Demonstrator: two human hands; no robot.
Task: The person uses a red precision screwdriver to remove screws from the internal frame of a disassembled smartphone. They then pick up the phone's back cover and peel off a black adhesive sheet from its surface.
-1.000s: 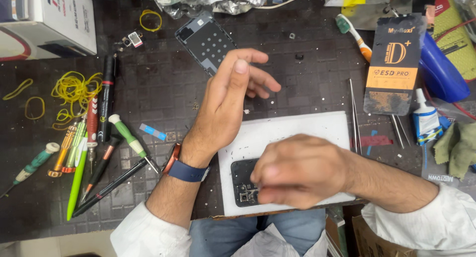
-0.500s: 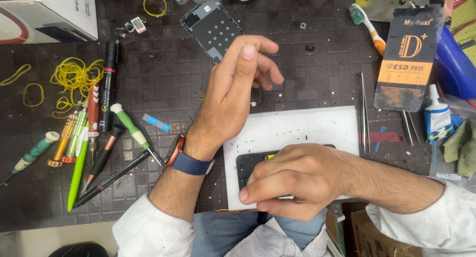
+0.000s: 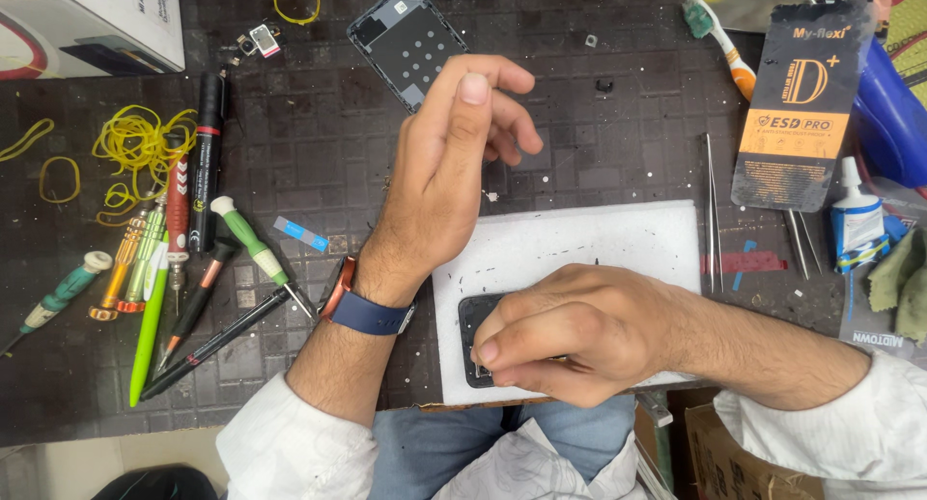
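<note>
Right hand [image 3: 579,336] curled down, fingers closed on a dark phone [image 3: 475,338] lying on a white mat [image 3: 579,244], left hand [image 3: 454,162] raised empty, fingers loosely open (likely risk: phone sliding off the mat's near edge under uneven pressure).

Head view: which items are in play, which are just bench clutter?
In play:
right hand
dark phone under it
white mat
left hand, raised, empty

Clutter:
screwdrivers and pens
yellow rubber bands
tweezers
toothbrush
glue bottle
back cover
</note>
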